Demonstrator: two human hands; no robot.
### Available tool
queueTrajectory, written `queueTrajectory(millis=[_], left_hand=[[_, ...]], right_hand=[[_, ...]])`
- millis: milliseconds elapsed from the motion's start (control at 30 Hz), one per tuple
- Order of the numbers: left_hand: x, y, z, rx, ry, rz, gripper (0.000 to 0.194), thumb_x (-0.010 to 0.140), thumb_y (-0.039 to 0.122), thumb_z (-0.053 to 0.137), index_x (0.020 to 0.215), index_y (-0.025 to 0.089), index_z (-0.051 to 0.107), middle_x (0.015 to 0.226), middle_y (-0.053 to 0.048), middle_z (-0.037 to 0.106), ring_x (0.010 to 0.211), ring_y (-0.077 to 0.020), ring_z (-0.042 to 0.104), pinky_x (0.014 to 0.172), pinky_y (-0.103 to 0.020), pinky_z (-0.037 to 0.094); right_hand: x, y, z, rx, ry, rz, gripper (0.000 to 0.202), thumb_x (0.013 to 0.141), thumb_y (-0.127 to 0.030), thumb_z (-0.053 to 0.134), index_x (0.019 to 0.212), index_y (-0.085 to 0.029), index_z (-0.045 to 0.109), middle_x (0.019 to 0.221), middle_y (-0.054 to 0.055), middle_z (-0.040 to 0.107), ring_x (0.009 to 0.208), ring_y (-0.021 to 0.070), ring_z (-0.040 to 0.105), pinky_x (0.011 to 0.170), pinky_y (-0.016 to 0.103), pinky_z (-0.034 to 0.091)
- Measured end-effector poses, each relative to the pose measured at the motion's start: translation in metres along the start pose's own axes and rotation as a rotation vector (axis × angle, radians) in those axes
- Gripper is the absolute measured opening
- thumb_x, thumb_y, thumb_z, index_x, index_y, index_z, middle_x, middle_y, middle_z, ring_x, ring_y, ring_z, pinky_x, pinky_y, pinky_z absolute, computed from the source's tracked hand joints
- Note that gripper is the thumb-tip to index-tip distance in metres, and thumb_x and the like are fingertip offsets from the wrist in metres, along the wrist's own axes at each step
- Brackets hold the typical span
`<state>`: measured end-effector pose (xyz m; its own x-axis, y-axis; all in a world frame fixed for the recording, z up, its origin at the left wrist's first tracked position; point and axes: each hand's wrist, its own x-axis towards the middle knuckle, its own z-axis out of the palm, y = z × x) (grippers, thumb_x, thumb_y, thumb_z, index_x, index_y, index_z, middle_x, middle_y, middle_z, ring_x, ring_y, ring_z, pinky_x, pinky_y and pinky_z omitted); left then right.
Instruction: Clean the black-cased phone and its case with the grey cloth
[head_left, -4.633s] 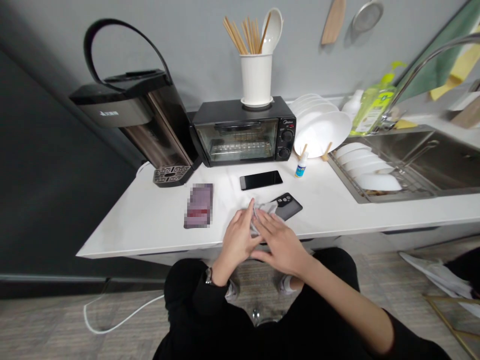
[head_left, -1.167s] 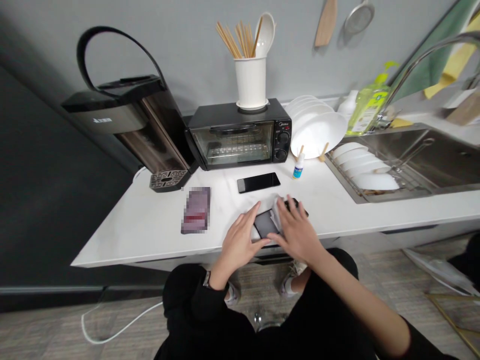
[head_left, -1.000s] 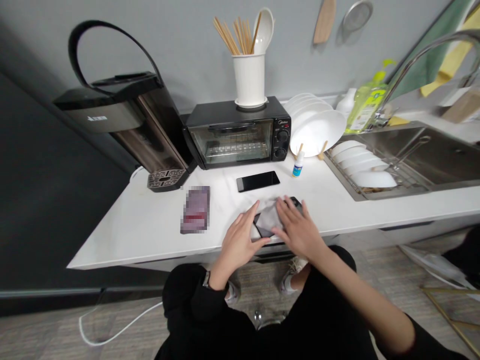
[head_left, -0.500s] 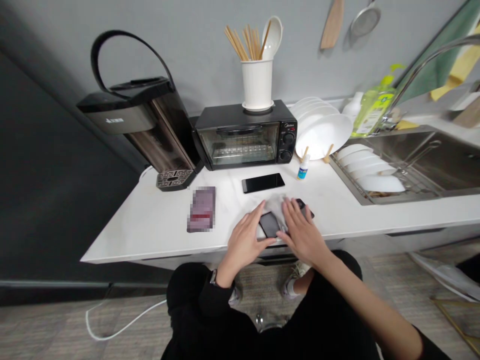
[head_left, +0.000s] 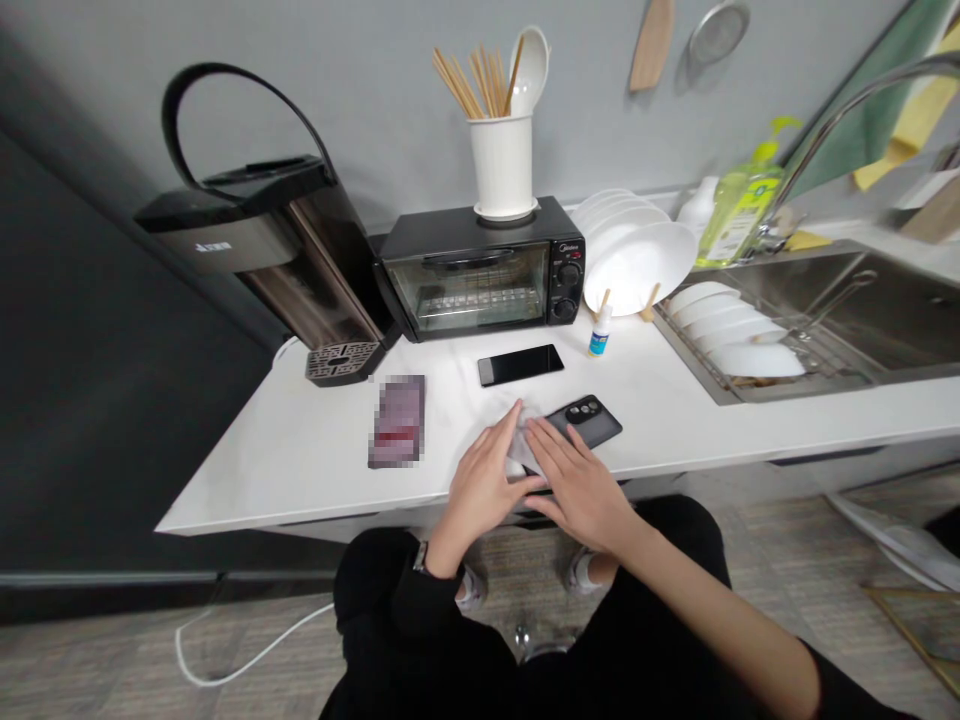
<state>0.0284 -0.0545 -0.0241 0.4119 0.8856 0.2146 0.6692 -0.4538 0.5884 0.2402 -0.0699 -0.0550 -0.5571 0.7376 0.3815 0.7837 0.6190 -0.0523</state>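
A: Where's the phone?

B: The grey phone (head_left: 600, 425) lies lens side up on the white surface (head_left: 262, 460), its lens end showing at two o'clock from the hands. The other end is hidden by the hands and a pale cloth (head_left: 523, 455).

A: And the grip?

B: Neither hand curls round anything. The left hand (head_left: 484, 480) has thumb and fingers spread beside the hidden end; whether it presses on the phone, I can't tell. The right hand (head_left: 577, 490) lays its fingers flat on the cloth, so that looks pressed rather than pinched.

A: What could go wrong?

B: The near edge is close, at six o'clock. A hard push that way, poorly braced, could slide the phone off. The cloth might also bunch or slip under flat fingers.

A: Anything nearby at risk?

B: A black-screened phone (head_left: 521, 366) lies at twelve and a small upright bottle (head_left: 599, 335) stands at one; a wide sweep outward might topple the bottle. The purple item (head_left: 397, 425) at nine is well apart, likely safer.
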Motion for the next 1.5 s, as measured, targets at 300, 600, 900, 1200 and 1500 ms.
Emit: queueTrajectory(millis=[300, 600, 900, 1200, 1500], left_hand=[[-0.001, 0.001, 0.001, 0.011, 0.004, 0.002, 0.112, 0.086, 0.035, 0.083, 0.169, 0.036, 0.008, 0.169, -0.007, 0.039, 0.148, -0.0292, 0.048, 0.120, -0.047, 0.043], [-0.002, 0.000, 0.004, 0.046, 0.021, 0.012, 0.112, 0.086, 0.035, 0.083, 0.169, 0.034, 0.007, 0.168, -0.008, 0.041, 0.148, -0.0299, 0.047, 0.120, -0.048, 0.043], [-0.004, -0.001, 0.004, 0.061, 0.023, 0.034, 0.109, 0.089, 0.038, 0.080, 0.169, 0.030, 0.007, 0.168, -0.010, 0.041, 0.150, -0.0295, 0.046, 0.121, -0.048, 0.041], [-0.006, -0.001, 0.003, 0.058, 0.025, 0.027, 0.107, 0.090, 0.041, 0.078, 0.169, 0.030, 0.007, 0.169, -0.009, 0.039, 0.150, -0.0303, 0.045, 0.121, -0.049, 0.041], [-0.004, -0.001, 0.002, 0.046, 0.009, 0.025, 0.107, 0.091, 0.034, 0.078, 0.169, 0.032, 0.005, 0.170, -0.008, 0.038, 0.148, -0.0296, 0.047, 0.120, -0.048, 0.042]], right_hand=[[-0.007, 0.021, -0.009, 0.018, 0.004, 0.067, 0.086, 0.107, -0.060, 0.040, 0.169, -0.009, 0.009, 0.170, 0.018, 0.031, 0.161, 0.0361, 0.019, 0.125, 0.063, 0.027], [-0.004, -0.001, -0.012, 0.044, 0.002, 0.091, 0.075, 0.110, -0.043, 0.039, 0.169, -0.013, 0.006, 0.174, 0.017, 0.020, 0.162, 0.0365, 0.014, 0.126, 0.065, 0.024], [-0.012, 0.019, -0.008, 0.046, 0.069, 0.155, 0.098, 0.102, -0.066, 0.048, 0.169, -0.010, 0.003, 0.169, 0.024, 0.030, 0.158, 0.0373, 0.029, 0.122, 0.062, 0.036], [-0.003, 0.015, -0.015, 0.177, 0.056, 0.101, 0.072, 0.109, -0.047, 0.044, 0.168, -0.014, 0.020, 0.166, 0.020, 0.039, 0.155, 0.0335, 0.037, 0.123, 0.060, 0.039], [-0.009, 0.009, -0.026, 0.281, -0.045, 0.015, 0.060, 0.109, -0.039, 0.041, 0.164, -0.017, 0.035, 0.168, 0.014, 0.036, 0.157, 0.0279, 0.033, 0.126, 0.056, 0.035]])
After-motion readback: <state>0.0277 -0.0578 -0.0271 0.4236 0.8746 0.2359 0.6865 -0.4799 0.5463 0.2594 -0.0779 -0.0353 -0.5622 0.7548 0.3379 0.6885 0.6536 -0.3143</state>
